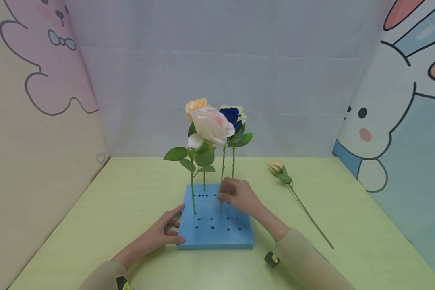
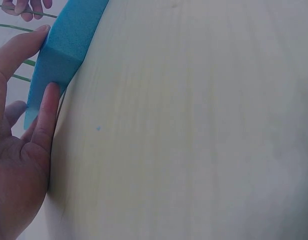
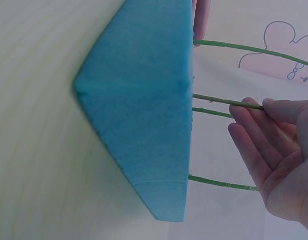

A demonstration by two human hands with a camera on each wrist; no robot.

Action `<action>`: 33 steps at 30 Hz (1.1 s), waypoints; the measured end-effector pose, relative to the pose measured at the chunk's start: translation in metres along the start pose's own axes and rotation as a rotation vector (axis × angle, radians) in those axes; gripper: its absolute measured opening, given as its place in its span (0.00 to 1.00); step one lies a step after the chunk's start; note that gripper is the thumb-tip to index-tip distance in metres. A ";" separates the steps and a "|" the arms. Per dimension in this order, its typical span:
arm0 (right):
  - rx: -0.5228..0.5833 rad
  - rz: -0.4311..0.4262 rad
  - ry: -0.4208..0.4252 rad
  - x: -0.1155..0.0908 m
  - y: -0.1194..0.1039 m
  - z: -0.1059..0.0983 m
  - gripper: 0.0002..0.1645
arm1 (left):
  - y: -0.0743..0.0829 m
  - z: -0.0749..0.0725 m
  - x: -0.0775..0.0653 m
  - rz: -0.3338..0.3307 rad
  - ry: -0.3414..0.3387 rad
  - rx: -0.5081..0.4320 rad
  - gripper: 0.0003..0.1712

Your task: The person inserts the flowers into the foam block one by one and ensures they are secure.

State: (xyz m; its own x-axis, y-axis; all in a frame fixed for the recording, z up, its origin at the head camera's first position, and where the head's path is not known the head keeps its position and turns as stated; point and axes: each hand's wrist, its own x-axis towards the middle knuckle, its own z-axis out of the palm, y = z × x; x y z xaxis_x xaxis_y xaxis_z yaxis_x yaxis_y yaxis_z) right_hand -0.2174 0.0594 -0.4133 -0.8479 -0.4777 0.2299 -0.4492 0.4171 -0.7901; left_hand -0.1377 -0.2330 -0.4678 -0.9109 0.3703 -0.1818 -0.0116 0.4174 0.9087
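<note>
Near mid-frame, the stem [image 1: 222, 166] pinched by the right grip [image 1: 240, 195] is best held upright, the blue block [image 1: 217, 238] being steadied by the outspread left grip [image 1: 162, 231].

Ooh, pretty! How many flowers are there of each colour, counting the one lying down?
White-pink flower: 1
Orange flower: 1
Dark blue flower: 1
Pale yellow flower: 1, partly hidden
Peach flower: 1, lying on the table
Total: 5
</note>
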 end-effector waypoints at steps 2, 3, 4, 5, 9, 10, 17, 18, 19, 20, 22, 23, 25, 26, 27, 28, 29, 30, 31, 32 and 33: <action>-0.001 0.007 -0.003 0.000 -0.001 -0.001 0.04 | 0.000 0.000 0.000 -0.001 -0.001 -0.002 0.58; -0.003 0.011 -0.003 0.000 -0.002 -0.001 0.04 | 0.000 0.000 0.000 -0.001 -0.003 -0.003 0.58; -0.007 0.013 -0.003 0.000 -0.002 -0.002 0.04 | 0.000 0.000 0.001 0.000 -0.005 -0.004 0.58; -0.011 0.012 -0.003 0.000 -0.003 -0.002 0.04 | -0.001 0.000 0.001 0.003 -0.006 -0.004 0.58; -0.015 -0.002 -0.007 0.000 -0.003 -0.005 0.03 | -0.003 0.000 0.002 0.003 0.002 0.004 0.58; -0.013 -0.006 -0.008 0.001 -0.003 -0.005 0.03 | -0.004 0.000 0.002 0.001 0.004 0.006 0.58; -0.003 0.005 -0.005 0.000 -0.002 -0.005 0.03 | -0.007 0.000 0.003 -0.005 0.007 0.018 0.58; -0.001 0.011 -0.005 0.000 -0.002 -0.006 0.03 | -0.007 0.000 0.003 -0.004 0.006 0.018 0.58; 0.000 0.016 -0.006 0.000 -0.003 -0.006 0.03 | -0.007 0.000 0.003 -0.003 0.006 0.017 0.57; 0.002 0.020 -0.007 0.000 -0.003 -0.006 0.03 | -0.007 -0.001 0.003 0.001 0.002 0.020 0.57; 0.004 0.020 -0.011 -0.001 -0.004 -0.006 0.03 | -0.007 -0.001 0.003 0.004 0.001 0.019 0.57; 0.002 0.018 -0.013 -0.001 -0.004 -0.006 0.03 | -0.007 -0.001 0.003 0.005 0.001 0.019 0.57; 0.001 0.014 -0.022 -0.001 -0.004 -0.007 0.03 | -0.007 -0.001 0.003 0.009 -0.003 0.017 0.57; 0.002 0.011 -0.027 -0.001 -0.004 -0.007 0.03 | -0.007 -0.001 0.002 0.013 -0.005 0.015 0.57; -0.001 0.007 -0.032 -0.001 -0.003 -0.007 0.03 | -0.007 -0.001 0.002 0.008 -0.002 0.015 0.57; -0.002 0.002 -0.037 0.000 -0.002 -0.007 0.03 | -0.007 -0.001 0.002 0.013 -0.004 0.014 0.57; -0.006 0.002 -0.039 0.000 -0.002 -0.007 0.03 | -0.007 -0.001 0.002 0.011 -0.004 0.013 0.57; -0.009 0.001 -0.041 0.000 -0.001 -0.007 0.03 | -0.007 -0.001 0.002 0.010 -0.003 0.009 0.57; -0.015 0.000 -0.042 0.000 -0.001 -0.008 0.04 | -0.007 -0.002 0.002 0.012 -0.004 0.010 0.57; -0.026 -0.008 -0.040 0.000 -0.001 -0.008 0.03 | -0.007 -0.001 0.002 0.007 0.000 0.009 0.57; -0.040 -0.015 -0.036 0.000 -0.001 -0.008 0.04 | -0.007 -0.001 0.002 0.002 0.003 0.010 0.57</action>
State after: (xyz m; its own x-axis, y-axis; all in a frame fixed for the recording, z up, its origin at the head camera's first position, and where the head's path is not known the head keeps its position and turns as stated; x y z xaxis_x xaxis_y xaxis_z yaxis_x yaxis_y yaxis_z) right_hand -0.2192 0.0656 -0.4077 -0.8303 -0.5118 0.2205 -0.4737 0.4398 -0.7630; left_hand -0.1398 -0.2361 -0.4745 -0.9121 0.3687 -0.1792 -0.0059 0.4251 0.9051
